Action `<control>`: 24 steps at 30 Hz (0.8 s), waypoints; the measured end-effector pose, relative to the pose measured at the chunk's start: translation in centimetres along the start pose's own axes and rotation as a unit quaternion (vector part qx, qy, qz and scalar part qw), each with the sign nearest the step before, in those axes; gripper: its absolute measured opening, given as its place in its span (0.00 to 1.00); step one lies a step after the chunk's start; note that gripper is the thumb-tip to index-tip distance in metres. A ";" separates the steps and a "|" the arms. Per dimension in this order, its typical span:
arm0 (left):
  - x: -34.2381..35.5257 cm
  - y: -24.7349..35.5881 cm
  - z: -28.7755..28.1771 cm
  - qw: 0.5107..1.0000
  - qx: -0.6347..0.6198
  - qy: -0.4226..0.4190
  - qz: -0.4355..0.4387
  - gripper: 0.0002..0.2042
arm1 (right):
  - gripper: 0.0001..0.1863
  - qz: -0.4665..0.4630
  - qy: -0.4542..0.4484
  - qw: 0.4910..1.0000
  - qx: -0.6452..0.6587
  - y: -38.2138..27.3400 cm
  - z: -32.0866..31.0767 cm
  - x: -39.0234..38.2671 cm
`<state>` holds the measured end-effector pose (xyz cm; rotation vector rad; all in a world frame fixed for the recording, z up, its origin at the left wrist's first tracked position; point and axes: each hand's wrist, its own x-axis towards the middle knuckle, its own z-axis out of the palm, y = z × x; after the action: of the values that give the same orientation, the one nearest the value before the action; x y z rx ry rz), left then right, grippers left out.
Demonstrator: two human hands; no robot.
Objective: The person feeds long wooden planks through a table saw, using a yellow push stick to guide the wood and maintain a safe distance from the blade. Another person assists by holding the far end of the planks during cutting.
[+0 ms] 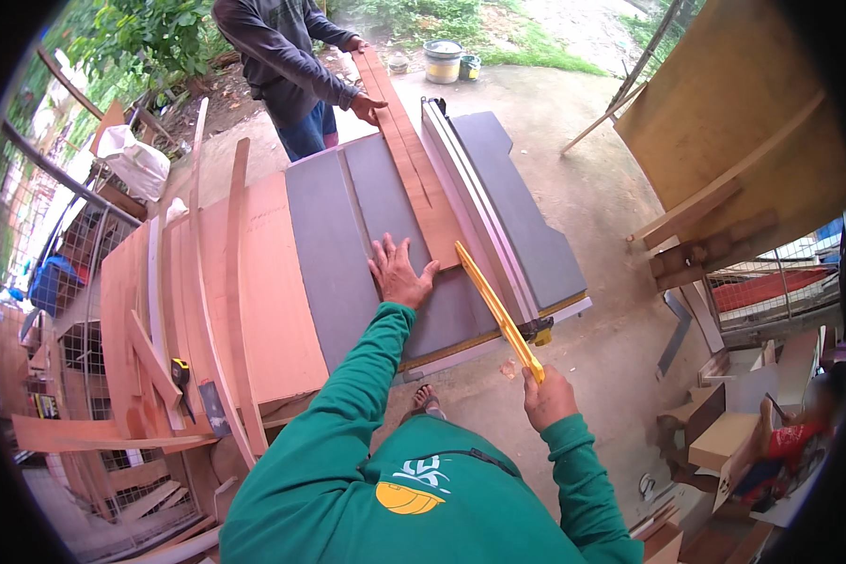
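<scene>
A long brown wooden board lies on the grey table saw top, its near end toward me and a dark lengthwise slit running down it. My left hand is spread flat beside the board's near left corner, thumb at its edge. In my right hand is the near end of a yellow push stick; its far tip meets the board's near right corner. Just right of the board runs the pale metal rip fence. Across the table, a co-worker's two hands hold the board's far end.
Left of the saw, a plywood surface carries long wood strips and a yellow-black tape measure. Buckets stand beyond the saw. A large tan panel leans at right, above another person among wooden pieces.
</scene>
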<state>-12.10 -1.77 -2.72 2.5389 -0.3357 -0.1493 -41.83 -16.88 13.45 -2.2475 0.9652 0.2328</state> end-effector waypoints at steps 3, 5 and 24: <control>1.0 0.5 -0.3 0.999 0.007 0.007 -0.033 0.45 | 0.22 -0.004 0.005 1.000 0.004 -0.3 0.3 0.8; 1.7 0.6 -0.7 0.999 0.010 0.004 -0.042 0.44 | 0.22 -0.008 0.007 1.000 0.004 -0.7 0.3 1.3; 2.8 -1.8 -2.9 0.999 -0.011 0.010 0.031 0.40 | 0.22 -0.023 0.019 1.000 -0.002 -3.3 1.1 7.5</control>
<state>-8.56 0.43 -1.42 2.5033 -0.4025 -0.1036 -34.10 -18.79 11.30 -2.2816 0.9330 0.1724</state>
